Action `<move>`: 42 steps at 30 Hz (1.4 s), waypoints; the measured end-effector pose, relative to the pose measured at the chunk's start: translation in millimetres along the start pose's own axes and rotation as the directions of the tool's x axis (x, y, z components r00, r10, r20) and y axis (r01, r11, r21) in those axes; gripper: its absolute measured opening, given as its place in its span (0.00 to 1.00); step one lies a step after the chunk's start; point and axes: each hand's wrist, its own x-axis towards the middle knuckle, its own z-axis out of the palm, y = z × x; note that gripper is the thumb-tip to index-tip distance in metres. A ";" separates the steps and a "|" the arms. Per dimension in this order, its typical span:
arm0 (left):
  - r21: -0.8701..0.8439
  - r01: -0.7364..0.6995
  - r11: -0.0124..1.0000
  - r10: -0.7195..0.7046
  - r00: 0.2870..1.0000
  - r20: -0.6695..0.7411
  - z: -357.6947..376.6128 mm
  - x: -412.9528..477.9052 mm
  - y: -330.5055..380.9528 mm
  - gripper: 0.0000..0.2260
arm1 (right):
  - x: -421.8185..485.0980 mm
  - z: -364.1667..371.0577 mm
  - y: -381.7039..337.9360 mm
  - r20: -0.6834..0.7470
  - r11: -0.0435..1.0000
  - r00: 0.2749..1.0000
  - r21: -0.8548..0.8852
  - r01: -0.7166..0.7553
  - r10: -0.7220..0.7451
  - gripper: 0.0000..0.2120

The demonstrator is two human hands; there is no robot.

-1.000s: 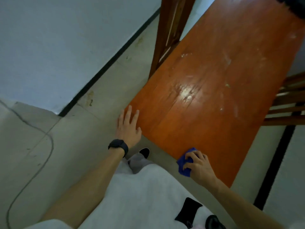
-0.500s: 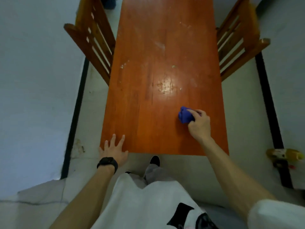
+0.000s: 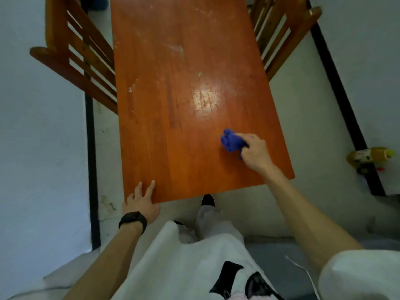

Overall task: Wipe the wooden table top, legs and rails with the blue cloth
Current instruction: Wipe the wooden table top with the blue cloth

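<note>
On scuffed wooden table top, bunched blue cloth under right hand.

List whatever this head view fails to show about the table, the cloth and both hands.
Table legs and rails: hidden beneath the table top, head view.
Table top's far end: cut off by the upper frame edge.
Blue cloth: near part covered by the right hand, so the grip is unclear.
Left hand: thumb position under the near edge unclear.
Yellow bottle on the floor: label blurred.
</note>
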 end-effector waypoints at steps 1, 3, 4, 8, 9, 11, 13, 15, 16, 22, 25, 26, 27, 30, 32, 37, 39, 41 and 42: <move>-0.004 0.003 1.000 -0.003 1.000 -0.003 1.3 -0.2 1.4 0.35 | 10.5 -15.0 20.4 -0.062 0.995 0.997 -0.084 -0.046 0.041 0.32; -0.004 0.011 1.000 -0.011 1.000 0.008 1.8 0.4 2.8 0.36 | 8.4 -27.6 51.8 -0.072 0.976 0.993 -0.191 -0.109 0.097 0.32; 0.000 0.014 1.000 -0.014 1.000 0.022 1.8 -0.4 3.1 0.36 | -4.8 -21.7 65.7 -0.071 0.970 0.993 -0.214 -0.112 0.098 0.31; 0.054 0.010 0.999 -0.011 1.000 0.024 -1.1 -3.5 3.9 0.37 | -107.3 13.5 97.6 0.084 0.979 0.984 -0.142 -0.144 0.157 0.19; 0.042 0.010 0.999 -0.011 0.999 0.034 -2.4 -3.3 4.6 0.37 | -128.9 20.3 101.0 0.221 0.977 0.957 -0.134 -0.164 0.191 0.14; 0.018 0.018 1.000 -0.019 0.998 0.060 -3.4 -5.5 9.1 0.36 | -147.2 30.1 106.6 0.322 0.984 0.930 -0.053 -0.168 0.176 0.18; 0.013 0.016 1.000 -0.017 0.998 0.053 -4.3 -4.7 10.7 0.35 | -133.9 26.1 95.9 0.121 0.976 0.977 0.110 -0.190 0.177 0.15; 0.004 0.006 1.000 -0.006 0.999 0.046 -4.5 -4.8 8.4 0.34 | -100.1 14.9 81.5 -0.162 0.976 0.969 0.144 -0.164 0.187 0.16; 0.000 0.003 1.000 -0.003 0.999 0.044 -3.7 -6.2 6.7 0.33 | -80.6 7.0 74.4 -0.267 0.982 0.948 0.123 -0.145 0.174 0.21; -0.027 -0.060 0.998 0.059 0.998 -0.024 -7.1 -4.9 -5.8 0.30 | -58.0 59.8 14.7 -0.302 0.932 0.900 -0.085 -0.354 0.314 0.25; -0.111 -0.130 0.985 0.109 0.978 -0.178 -11.3 1.9 -25.0 0.27 | -99.6 124.9 -40.5 -0.094 0.985 0.991 -0.138 -0.108 0.096 0.25; -0.114 -0.143 0.983 0.115 0.969 -0.217 -12.3 4.6 -34.3 0.27 | -109.0 141.5 -55.3 0.092 0.989 0.995 -0.135 0.053 -0.040 0.25; -0.101 -0.155 0.983 0.127 0.961 -0.246 -12.5 7.7 -45.1 0.28 | -114.0 151.9 -68.0 0.299 0.987 0.946 -0.062 0.151 -0.126 0.25; 0.008 -0.209 0.978 0.206 0.952 -0.227 -17.5 21.1 -78.2 0.30 | -89.1 146.1 -86.3 0.285 0.983 0.946 0.144 0.115 -0.153 0.25; 0.107 -0.266 0.958 0.279 0.952 -0.130 -20.6 27.7 -102.7 0.30 | -59.0 127.8 -87.8 -0.038 0.993 0.998 0.107 -0.053 0.058 0.23; 0.229 -0.421 0.878 0.431 0.902 0.005 -26.3 38.2 -135.6 0.30 | -59.5 163.6 -127.3 -0.322 0.945 0.915 -0.134 -0.297 0.242 0.25; 0.245 -0.456 0.856 0.466 0.885 0.019 -29.4 46.6 -142.3 0.29 | -88.1 214.7 -158.0 -0.294 0.961 0.953 -0.236 -0.145 0.071 0.29; 0.247 -0.488 0.837 0.495 0.868 0.040 -33.2 52.3 -151.9 0.30 | -115.4 253.7 -186.0 -0.124 0.961 0.986 -0.268 0.071 -0.107 0.30; 0.242 -0.509 0.826 0.513 0.857 0.053 -34.5 54.1 -156.9 0.30 | -124.8 265.7 -197.1 0.001 0.947 0.980 -0.259 0.190 -0.197 0.29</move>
